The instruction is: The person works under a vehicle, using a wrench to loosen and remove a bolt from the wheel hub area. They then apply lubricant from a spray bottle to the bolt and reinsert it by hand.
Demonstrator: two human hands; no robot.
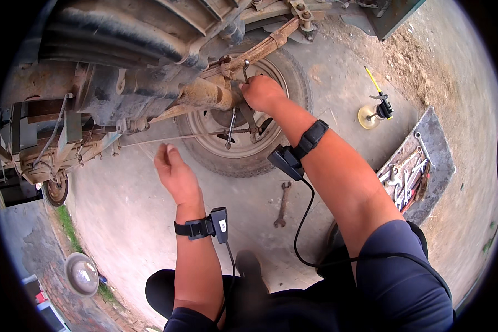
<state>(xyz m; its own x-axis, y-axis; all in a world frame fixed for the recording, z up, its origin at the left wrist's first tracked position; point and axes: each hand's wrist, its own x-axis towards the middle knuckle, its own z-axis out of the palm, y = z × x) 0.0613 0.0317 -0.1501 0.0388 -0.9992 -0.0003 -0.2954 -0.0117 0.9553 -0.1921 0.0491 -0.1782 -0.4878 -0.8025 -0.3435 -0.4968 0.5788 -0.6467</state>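
Note:
My right hand (263, 93) is closed beside the rusty leaf spring (265, 48), gripping a wrench (246, 66) whose metal end pokes up past the fingers. Below that hand, another shiny wrench-like tool (230, 131) stands against the parts in the wheel's centre. The wheel (235, 164) with its dusty tyre lies behind the brown axle end (216, 93). My left hand (177, 172) hovers near the wheel's lower left, fingers stretched out and holding nothing. A thin rod (171, 137) runs just above its fingertips.
An open-ended wrench (283, 206) lies on the concrete between my arms. To the right are a metal tray (440, 166) of wrenches and an oil can (369, 117) with a yellow spout. A basin (82, 275) and a small wheel (55, 191) are at left. The vehicle's underside (122, 33) fills the top left.

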